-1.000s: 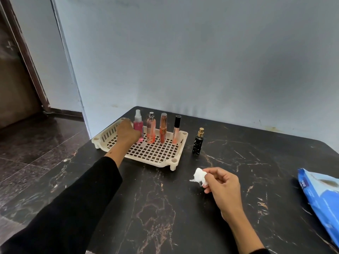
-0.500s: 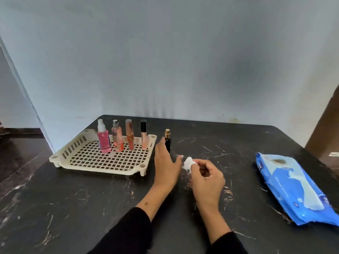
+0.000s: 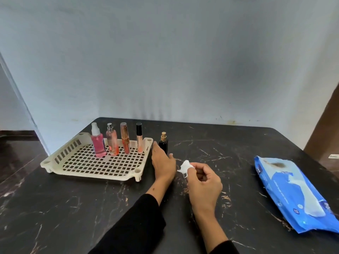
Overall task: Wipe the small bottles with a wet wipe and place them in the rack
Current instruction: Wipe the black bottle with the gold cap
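My left hand (image 3: 163,163) lies low over the black marble-patterned worktop (image 3: 211,149), fingers straight and together, thumb spread to the right. It holds nothing. Its fingertips reach to the base of the small black square bottle with the gold spray top (image 3: 163,144); whether they touch the glass I cannot tell. That bottle stands upright on the worktop, just outside the right rim of the cream plastic rack with the grid floor (image 3: 95,165).

My right hand (image 3: 203,178) is raised a little nearer me, fingers curled, thumb and forefinger pinching a small crumpled white wet wipe (image 3: 184,167). The wipe sticks out to the left, close to my left thumb but apart from it.

Four bottles stand upright in a row along the far side of the rack. Left to right:
- clear bottle of pink liquid with a white spray cap (image 3: 98,141)
- clear bottle of paler pink liquid with a silver top (image 3: 112,140)
- slim orange-copper tube (image 3: 125,138)
- slim peach tube with a black cap (image 3: 139,137)

A blue soft pack of wipes (image 3: 293,195) lies flat at the right of the worktop, well apart from both hands. Both my sleeves are black. A pale blue wall (image 3: 165,61) stands behind the worktop.
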